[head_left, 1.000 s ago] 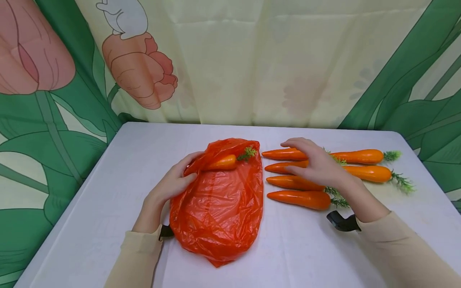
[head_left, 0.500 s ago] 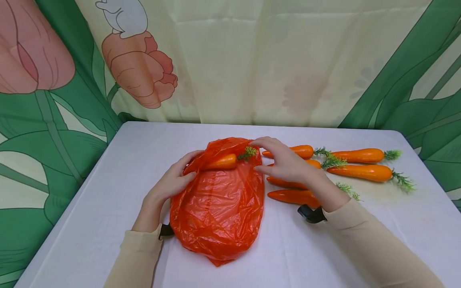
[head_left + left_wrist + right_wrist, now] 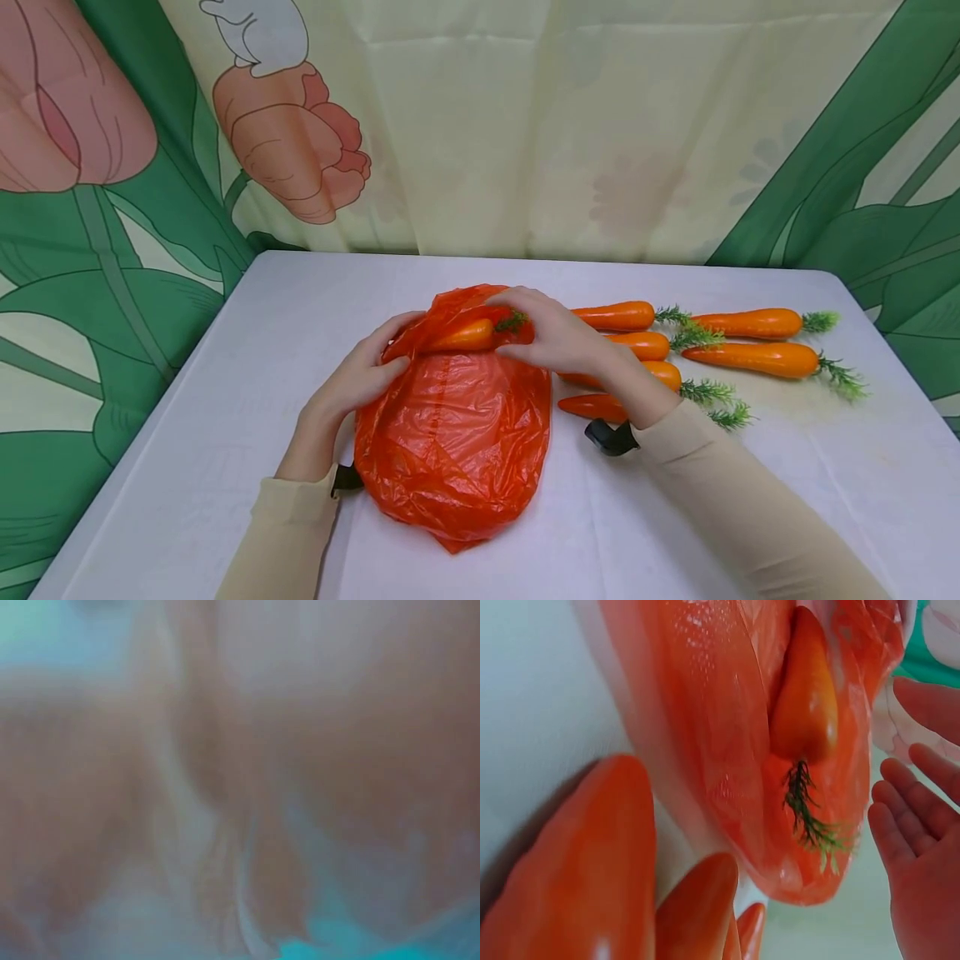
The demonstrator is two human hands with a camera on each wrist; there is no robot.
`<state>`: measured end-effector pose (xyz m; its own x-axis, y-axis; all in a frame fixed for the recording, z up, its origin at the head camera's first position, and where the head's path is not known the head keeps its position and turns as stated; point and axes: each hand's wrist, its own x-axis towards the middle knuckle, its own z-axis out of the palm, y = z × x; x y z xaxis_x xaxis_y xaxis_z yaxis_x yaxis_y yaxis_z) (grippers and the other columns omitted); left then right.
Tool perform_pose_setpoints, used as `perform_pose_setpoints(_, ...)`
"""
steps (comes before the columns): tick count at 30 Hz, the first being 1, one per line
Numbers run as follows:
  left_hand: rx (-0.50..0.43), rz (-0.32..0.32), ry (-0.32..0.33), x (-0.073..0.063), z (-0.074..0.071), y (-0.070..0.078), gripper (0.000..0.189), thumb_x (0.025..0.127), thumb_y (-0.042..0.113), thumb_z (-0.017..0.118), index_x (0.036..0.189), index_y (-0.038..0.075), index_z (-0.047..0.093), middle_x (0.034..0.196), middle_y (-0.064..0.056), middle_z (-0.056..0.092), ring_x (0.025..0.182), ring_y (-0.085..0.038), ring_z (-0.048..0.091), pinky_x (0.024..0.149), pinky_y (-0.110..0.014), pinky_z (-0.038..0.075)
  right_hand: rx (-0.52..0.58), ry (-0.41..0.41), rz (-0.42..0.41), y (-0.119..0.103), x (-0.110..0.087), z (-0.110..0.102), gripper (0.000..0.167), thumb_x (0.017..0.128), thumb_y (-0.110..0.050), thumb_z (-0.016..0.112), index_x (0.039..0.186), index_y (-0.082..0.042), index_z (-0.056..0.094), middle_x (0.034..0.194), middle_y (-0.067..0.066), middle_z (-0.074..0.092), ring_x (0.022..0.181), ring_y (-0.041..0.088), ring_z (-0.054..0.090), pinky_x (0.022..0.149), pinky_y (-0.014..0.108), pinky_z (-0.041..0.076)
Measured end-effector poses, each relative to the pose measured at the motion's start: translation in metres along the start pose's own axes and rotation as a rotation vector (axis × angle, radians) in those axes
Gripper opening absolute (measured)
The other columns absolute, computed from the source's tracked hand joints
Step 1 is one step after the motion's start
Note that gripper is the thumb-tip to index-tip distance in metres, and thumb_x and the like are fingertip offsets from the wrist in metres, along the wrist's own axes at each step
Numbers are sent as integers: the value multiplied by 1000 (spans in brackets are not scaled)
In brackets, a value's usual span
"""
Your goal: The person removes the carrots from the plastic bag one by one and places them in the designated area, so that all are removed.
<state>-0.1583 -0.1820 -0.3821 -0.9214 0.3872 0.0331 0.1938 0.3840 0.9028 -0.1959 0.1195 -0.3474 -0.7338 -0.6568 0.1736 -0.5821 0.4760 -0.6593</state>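
Note:
A red plastic bag (image 3: 450, 442) lies on the table, its opening toward the top. One carrot (image 3: 467, 336) lies at the mouth of the bag, partly under the plastic, its green top showing. My left hand (image 3: 358, 379) holds the bag's left edge, thumb in front and fingers behind. From the right, my right hand (image 3: 555, 333) reaches over the bag, fingers spread around the carrot's green top. In the right wrist view that hand (image 3: 922, 847) is apart from the carrot (image 3: 806, 697) and holds nothing. The left wrist view is a blur.
Several loose carrots (image 3: 626, 316) lie right of the bag, partly under my right forearm. Two more, a far carrot (image 3: 757, 323) and a nearer carrot (image 3: 761, 360), lie farther right. The white table (image 3: 187, 467) ends at a printed curtain (image 3: 562, 150).
My right hand has moved left from above the loose carrots to the bag's mouth, beside the carrot there. My left hand and the bag have stayed in place.

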Motion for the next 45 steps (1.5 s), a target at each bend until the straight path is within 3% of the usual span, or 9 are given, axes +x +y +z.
perform_pose_setpoints(8, -16, -3, 0, 0, 0, 3, 63, 96, -1, 52, 154, 21, 40, 149, -5, 46, 127, -31, 49, 97, -53, 50, -15, -38, 19, -1, 16, 13, 58, 89, -15, 77, 141, -8, 54, 140, 5, 54, 126, 22, 49, 106, 42, 43)
perform_pose_setpoints(30, -36, -39, -6, -1, 0, 4, 63, 97, 0, 53, 153, 26, 41, 148, -2, 46, 126, -30, 50, 94, -51, 52, -204, -129, 128, -1, 46, 41, 54, 92, -23, 74, 140, -5, 55, 141, 11, 53, 132, 28, 45, 111, 46, 39)
perform_pose_setpoints(45, -5, -38, -5, 0, 1, 2, 64, 96, 0, 52, 154, 23, 39, 149, -6, 46, 126, -33, 50, 96, -53, 51, -252, -175, 159, -4, 50, 44, 47, 93, -18, 73, 136, -5, 58, 134, 11, 57, 124, 26, 50, 105, 43, 45)
